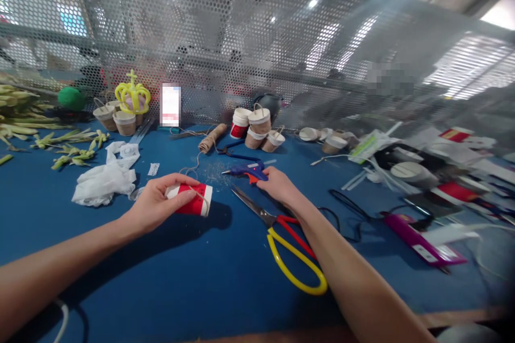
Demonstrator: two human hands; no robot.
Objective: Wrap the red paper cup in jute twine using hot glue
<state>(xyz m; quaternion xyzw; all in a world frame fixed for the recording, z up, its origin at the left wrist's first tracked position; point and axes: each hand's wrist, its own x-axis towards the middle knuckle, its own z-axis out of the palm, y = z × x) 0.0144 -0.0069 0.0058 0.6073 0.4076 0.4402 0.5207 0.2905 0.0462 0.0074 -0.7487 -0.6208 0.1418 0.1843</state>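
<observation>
My left hand (155, 204) is closed around a red and white paper cup (196, 199) lying on its side, with a strand of twine (197, 167) across it. My right hand (277, 183) grips the handle of a blue glue gun (246, 171) resting on the blue table (193, 284), nozzle pointing left. Scissors (281, 236) with red and yellow handles lie just under my right wrist.
A twine spool (212, 138), twine-wrapped cups (259, 127), a yellow crown on cups (132, 97), crumpled white plastic (105, 178) and green leaf strips (72, 147) sit further back. Packets, cables and a purple package (418, 238) crowd the right. A perforated metal screen (257, 37) stands behind.
</observation>
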